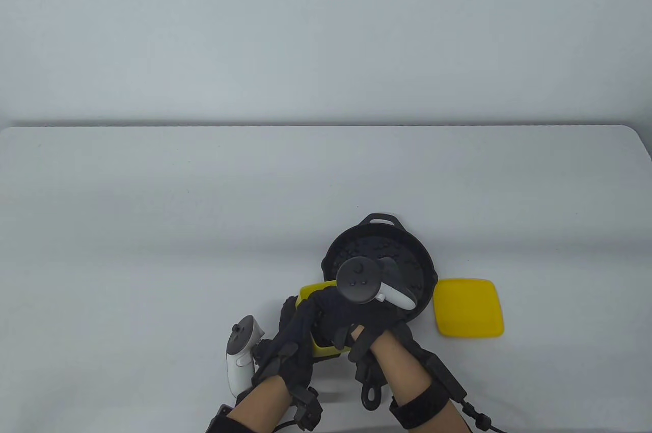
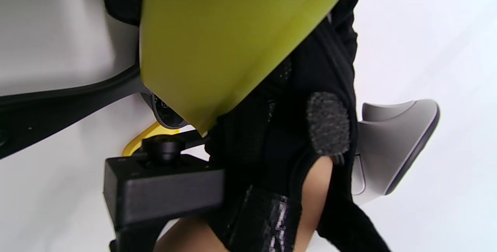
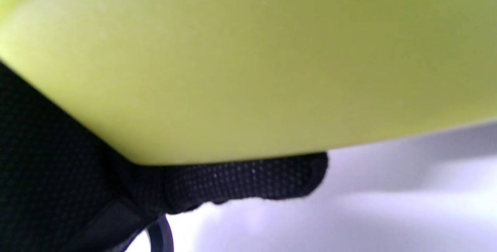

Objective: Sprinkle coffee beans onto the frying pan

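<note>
A black cast-iron frying pan (image 1: 402, 242) sits at the table's front centre, its long handle (image 1: 371, 392) pointing toward me; dark coffee beans (image 1: 379, 251) lie scattered on its floor. A yellow box (image 1: 311, 292) is held at the pan's near-left rim, mostly hidden under the hands. My left hand (image 1: 294, 336) holds its near-left side and my right hand (image 1: 356, 321) grips it from the right. The box's yellow wall fills the left wrist view (image 2: 217, 38) and the right wrist view (image 3: 256, 61). Whether beans remain inside the box is hidden.
A yellow square lid (image 1: 468, 306) lies flat on the table just right of the pan. The white table (image 1: 204, 229) stretches far behind and to both sides. The pan's short helper handle (image 1: 380, 219) points away from me.
</note>
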### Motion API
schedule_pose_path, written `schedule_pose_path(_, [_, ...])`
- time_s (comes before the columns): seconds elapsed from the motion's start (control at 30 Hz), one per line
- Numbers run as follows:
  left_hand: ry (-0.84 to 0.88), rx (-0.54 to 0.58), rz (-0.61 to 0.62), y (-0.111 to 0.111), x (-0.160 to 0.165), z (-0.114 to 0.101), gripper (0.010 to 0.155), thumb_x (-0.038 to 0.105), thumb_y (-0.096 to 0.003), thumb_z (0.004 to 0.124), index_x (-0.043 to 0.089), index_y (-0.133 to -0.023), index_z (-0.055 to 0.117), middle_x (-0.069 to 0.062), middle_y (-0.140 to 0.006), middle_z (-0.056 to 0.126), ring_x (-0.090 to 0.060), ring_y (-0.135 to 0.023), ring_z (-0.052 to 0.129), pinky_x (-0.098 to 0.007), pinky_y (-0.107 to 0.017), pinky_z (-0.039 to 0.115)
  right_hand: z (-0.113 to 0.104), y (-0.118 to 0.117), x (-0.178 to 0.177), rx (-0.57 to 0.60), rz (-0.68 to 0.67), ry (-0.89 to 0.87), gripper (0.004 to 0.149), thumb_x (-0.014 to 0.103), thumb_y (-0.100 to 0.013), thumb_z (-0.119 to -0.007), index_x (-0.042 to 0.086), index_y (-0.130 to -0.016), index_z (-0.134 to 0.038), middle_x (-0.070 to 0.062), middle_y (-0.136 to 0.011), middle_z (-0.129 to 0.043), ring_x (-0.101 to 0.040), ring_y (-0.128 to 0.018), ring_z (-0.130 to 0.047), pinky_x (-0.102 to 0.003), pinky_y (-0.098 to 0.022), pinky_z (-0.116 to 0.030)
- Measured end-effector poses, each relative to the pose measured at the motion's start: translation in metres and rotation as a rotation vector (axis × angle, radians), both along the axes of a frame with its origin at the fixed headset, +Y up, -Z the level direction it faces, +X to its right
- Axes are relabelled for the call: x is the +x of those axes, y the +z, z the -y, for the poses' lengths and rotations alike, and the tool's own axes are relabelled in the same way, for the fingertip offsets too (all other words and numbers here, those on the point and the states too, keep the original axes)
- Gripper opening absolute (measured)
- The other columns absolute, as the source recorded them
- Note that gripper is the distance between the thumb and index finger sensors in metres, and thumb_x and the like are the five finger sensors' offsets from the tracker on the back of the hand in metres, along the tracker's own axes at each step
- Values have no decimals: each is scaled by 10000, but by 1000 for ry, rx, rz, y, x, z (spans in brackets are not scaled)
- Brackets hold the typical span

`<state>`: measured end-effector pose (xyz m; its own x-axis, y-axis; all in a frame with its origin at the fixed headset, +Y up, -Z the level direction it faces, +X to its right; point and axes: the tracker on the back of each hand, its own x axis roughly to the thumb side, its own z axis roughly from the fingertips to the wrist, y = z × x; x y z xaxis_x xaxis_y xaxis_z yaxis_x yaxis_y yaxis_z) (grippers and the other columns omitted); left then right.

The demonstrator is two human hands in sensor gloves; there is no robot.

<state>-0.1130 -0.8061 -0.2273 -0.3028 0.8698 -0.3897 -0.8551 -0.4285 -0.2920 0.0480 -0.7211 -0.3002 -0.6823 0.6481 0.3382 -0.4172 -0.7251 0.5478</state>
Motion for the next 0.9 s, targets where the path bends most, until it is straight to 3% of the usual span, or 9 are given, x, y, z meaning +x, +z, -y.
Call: schedule_pose_path(0.9, [43, -45, -34, -3, -4, 4, 940, 739, -578, 544, 212, -994, -114, -177, -1050, 375, -421, -919, 696, -447, -677, 740, -12, -14, 51, 25, 294, -375, 320, 190, -556, -794, 230, -868, -740, -169, -899, -699, -326, -508, -928, -231, -244, -922])
